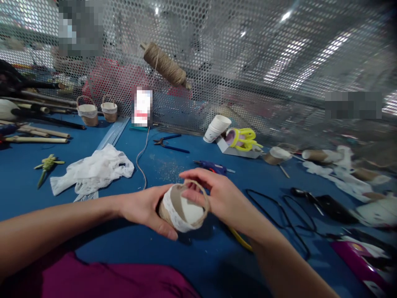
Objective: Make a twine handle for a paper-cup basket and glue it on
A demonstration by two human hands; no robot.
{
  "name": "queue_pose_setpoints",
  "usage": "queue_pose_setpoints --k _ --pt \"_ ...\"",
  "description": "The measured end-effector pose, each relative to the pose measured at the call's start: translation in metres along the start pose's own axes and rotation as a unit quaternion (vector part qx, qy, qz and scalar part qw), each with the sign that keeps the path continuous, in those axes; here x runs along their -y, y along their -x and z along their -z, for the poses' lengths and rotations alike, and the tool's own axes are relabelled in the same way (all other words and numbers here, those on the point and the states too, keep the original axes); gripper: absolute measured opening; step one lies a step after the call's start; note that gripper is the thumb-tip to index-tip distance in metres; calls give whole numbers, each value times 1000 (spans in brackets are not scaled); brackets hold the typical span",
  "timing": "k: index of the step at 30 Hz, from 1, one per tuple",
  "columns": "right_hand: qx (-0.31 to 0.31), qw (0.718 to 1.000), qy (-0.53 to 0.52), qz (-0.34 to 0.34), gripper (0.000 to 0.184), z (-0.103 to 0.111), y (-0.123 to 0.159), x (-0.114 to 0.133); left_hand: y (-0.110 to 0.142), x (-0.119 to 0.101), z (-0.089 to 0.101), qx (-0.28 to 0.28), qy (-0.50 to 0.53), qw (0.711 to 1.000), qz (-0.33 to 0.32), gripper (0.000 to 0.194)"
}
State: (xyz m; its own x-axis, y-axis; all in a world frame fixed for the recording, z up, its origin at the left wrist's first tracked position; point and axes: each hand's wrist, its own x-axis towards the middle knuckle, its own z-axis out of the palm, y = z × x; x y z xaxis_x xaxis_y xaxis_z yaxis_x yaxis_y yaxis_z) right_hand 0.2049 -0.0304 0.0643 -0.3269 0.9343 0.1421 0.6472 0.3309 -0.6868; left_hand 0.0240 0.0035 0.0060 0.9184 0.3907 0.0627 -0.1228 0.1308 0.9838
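A small basket [173, 217] made from a cup, with twine round its side, white lace at the rim and a twine handle, is tilted so that its pale inside shows. My left hand [149, 209] grips its outer side, thumb below and fingers behind. My right hand [217, 192] is closed at the far rim and handle, with some fingertips inside the opening. Exactly what those fingertips pinch is partly hidden. Just beyond my right hand lies a blue glue gun [212, 167].
Two finished-looking baskets [88, 115] stand back left near clear glue sticks [113, 132]. White lace [96, 167], pliers [172, 142], paper cups [217, 128] and yellow-handled scissors [245, 138] lie around. A twine spool [166, 64] hangs on the mesh. A black cable [285, 215] loops at right.
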Motion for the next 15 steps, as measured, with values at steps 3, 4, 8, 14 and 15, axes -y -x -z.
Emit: queue_pose_setpoints --k 3,4,8,14,15 --pt "-65 997 -20 -32 23 7 0 -3 -3 2 4 -32 -12 999 -16 62" --pt "-76 997 -16 -31 26 10 0 -3 -3 3 5 -43 -13 999 -19 62" --pt "-45 999 14 19 38 14 3 3 -6 5 5 -116 -13 993 -18 66" --pt "35 994 87 60 30 14 6 7 -6 5 5 -140 -4 989 -37 69" --pt "49 994 89 50 28 13 7 7 -6 4 5 -136 0 990 -41 68"
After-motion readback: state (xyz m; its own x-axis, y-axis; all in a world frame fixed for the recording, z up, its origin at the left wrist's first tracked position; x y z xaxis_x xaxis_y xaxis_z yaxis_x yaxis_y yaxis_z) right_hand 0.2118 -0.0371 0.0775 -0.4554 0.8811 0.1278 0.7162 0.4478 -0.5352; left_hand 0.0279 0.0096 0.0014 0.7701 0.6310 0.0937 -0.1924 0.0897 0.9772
